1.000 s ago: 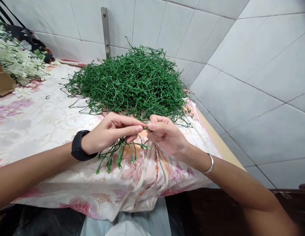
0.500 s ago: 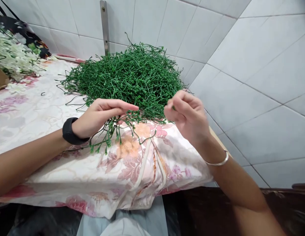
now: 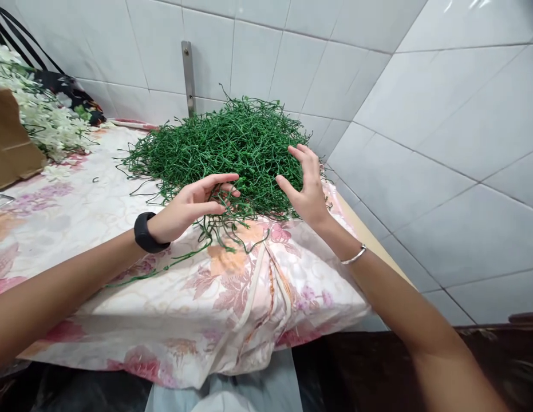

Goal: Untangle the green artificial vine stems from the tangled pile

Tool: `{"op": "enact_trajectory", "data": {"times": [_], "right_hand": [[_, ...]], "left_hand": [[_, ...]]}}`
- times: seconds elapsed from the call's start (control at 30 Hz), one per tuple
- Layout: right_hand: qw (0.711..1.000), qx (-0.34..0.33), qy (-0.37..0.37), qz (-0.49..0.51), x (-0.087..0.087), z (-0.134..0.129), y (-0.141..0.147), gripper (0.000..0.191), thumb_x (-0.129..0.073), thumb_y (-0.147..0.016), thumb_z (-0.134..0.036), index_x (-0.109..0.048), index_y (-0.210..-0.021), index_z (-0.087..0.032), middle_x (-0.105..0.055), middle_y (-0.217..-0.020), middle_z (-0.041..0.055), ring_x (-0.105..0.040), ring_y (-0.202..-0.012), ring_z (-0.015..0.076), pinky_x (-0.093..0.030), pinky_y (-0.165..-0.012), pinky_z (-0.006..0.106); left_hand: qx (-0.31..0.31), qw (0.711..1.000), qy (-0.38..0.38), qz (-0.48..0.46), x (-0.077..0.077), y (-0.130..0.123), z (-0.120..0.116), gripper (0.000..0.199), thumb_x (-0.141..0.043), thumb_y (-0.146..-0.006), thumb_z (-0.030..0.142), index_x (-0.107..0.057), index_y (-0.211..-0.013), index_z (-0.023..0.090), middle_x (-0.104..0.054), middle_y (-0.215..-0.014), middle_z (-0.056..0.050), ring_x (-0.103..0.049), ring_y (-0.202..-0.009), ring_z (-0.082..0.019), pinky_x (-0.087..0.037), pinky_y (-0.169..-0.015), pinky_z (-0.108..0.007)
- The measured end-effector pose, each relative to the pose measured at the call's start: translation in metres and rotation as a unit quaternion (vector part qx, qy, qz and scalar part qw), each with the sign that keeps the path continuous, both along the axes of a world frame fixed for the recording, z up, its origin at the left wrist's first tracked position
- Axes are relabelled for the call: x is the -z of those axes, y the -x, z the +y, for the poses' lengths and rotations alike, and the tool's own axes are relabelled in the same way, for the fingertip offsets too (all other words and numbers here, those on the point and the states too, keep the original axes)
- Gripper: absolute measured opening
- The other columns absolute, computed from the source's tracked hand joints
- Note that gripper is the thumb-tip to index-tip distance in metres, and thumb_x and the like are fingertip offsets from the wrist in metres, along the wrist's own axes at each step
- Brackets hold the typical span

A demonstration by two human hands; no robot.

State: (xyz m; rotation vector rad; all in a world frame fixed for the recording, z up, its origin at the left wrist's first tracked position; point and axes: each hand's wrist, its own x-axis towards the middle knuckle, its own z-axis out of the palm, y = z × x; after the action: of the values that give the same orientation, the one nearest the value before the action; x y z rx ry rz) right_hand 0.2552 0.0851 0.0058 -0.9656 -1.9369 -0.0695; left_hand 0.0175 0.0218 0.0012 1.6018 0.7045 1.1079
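A large heap of thin green artificial stems (image 3: 223, 140) lies on the flowered cloth, with small buds along its wiry strands. My left hand (image 3: 193, 203), a black band on its wrist, is at the heap's front edge. Its thumb and fingers are apart, and a few loose stems (image 3: 212, 229) show beneath and behind the fingers. Over the right side of the heap, my right hand (image 3: 309, 191) is open with its fingers spread, and nothing shows in it. One long green strand (image 3: 163, 269) trails below my left wrist.
White artificial flowers (image 3: 55, 126) and a piece of brown cardboard (image 3: 12, 143) are at the left. A metal strip (image 3: 188, 74) is fixed to the tiled wall behind the heap. The flowered tablecloth (image 3: 292, 280) hangs over the front edge above my lap.
My right hand has opened from a pinch and moved left, over the heap. My left thumb and index finger have parted. The view has tilted up and turned slightly left.
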Motion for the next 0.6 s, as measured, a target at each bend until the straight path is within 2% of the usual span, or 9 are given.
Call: {"op": "enact_trajectory", "data": {"times": [0.13,0.23,0.3,0.37,0.47,0.6], "right_hand": [[0.995,-0.088,-0.018,0.046,-0.004,-0.026,0.015,0.017,-0.045,-0.082,-0.026,-0.051,-0.096,-0.021,-0.053,-0.107,0.0067,-0.048,-0.106,0.0181,-0.037,-0.092,0.039],[0.987,-0.157,-0.004,0.028,0.000,-0.046,0.027,0.006,-0.047,-0.081,-0.023,-0.052,-0.081,-0.019,-0.058,-0.087,0.0040,-0.054,-0.088,0.0153,-0.041,-0.083,0.036],[0.982,-0.186,0.004,0.000,0.006,-0.054,0.033,0.008,-0.054,-0.076,-0.024,-0.051,-0.074,-0.018,-0.057,-0.079,0.0027,-0.054,-0.082,0.0150,-0.042,-0.077,0.034],[0.980,-0.194,0.004,-0.033,0.011,-0.058,0.037,0.011,-0.059,-0.073,-0.027,-0.053,-0.072,-0.018,-0.056,-0.078,0.0030,-0.053,-0.081,0.0158,-0.041,-0.076,0.035],[0.980,-0.192,0.002,-0.056,0.015,-0.059,0.038,0.008,-0.059,-0.074,-0.026,-0.057,-0.077,-0.018,-0.055,-0.087,0.0052,-0.051,-0.087,0.0171,-0.041,-0.078,0.037],[0.977,-0.209,0.040,0.000,0.011,-0.057,0.035,0.005,-0.057,-0.075,-0.022,-0.060,-0.079,-0.021,-0.050,-0.097,0.0053,-0.049,-0.096,0.0166,-0.042,-0.083,0.036]], "left_hand": [[0.013,0.996,-0.076,0.050,0.002,0.000,0.000,0.062,-0.058,-0.074,0.017,-0.031,-0.129,0.025,-0.043,-0.127,-0.007,-0.047,-0.104,-0.018,-0.043,-0.081,-0.027],[0.030,0.982,-0.146,0.113,0.003,-0.004,-0.005,0.066,-0.057,-0.076,0.019,-0.024,-0.132,0.027,-0.035,-0.134,-0.006,-0.040,-0.115,-0.020,-0.040,-0.087,-0.029],[0.039,0.975,-0.172,0.132,0.004,-0.007,-0.008,0.066,-0.056,-0.077,0.021,-0.022,-0.133,0.028,-0.029,-0.138,-0.006,-0.033,-0.122,-0.022,-0.039,-0.089,-0.030],[0.046,0.973,-0.181,0.136,0.005,-0.008,-0.010,0.068,-0.056,-0.077,0.023,-0.020,-0.134,0.028,-0.025,-0.140,-0.006,-0.028,-0.126,-0.023,-0.039,-0.091,-0.031],[0.049,0.976,-0.174,0.123,0.004,-0.007,-0.010,0.074,-0.059,-0.074,0.022,-0.017,-0.134,0.029,-0.027,-0.138,-0.008,-0.029,-0.125,-0.022,-0.039,-0.093,-0.031],[0.036,0.983,-0.155,0.089,0.003,-0.006,-0.008,0.075,-0.062,-0.072,0.022,-0.020,-0.134,0.028,-0.036,-0.131,-0.010,-0.043,-0.112,-0.020,-0.042,-0.090,-0.031]]}}
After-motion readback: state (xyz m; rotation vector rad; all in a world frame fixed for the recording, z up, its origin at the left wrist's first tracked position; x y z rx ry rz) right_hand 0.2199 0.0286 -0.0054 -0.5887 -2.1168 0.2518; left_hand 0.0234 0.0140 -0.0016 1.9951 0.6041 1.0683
